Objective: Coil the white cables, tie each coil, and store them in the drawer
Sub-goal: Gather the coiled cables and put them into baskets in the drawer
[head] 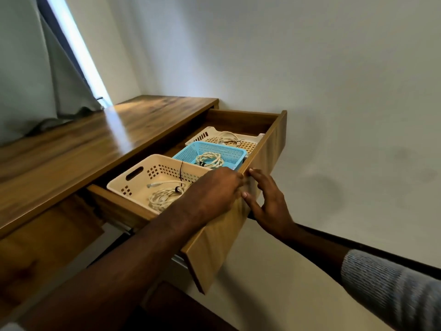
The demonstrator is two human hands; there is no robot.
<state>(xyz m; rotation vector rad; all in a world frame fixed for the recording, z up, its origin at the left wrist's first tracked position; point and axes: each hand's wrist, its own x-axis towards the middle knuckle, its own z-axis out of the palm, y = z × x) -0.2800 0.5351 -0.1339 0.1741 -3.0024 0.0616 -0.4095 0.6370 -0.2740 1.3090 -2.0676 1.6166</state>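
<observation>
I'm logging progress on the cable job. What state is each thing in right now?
Drawer: pulled open.
Near cream basket: holds a tied coil.
Blue basket: holds a tied coil.
Far cream basket: holds a tied coil.
Left hand: on the drawer front's top edge.
Right hand: fingers against the drawer front.

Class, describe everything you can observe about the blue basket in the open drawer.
The blue basket looks like light-blue plastic, rectangular, with perforated mesh walls. It sits upright in the open wooden drawer, between two cream baskets. Inside lies one coiled white cable, bound by a dark tie. Neither hand touches it.
</observation>
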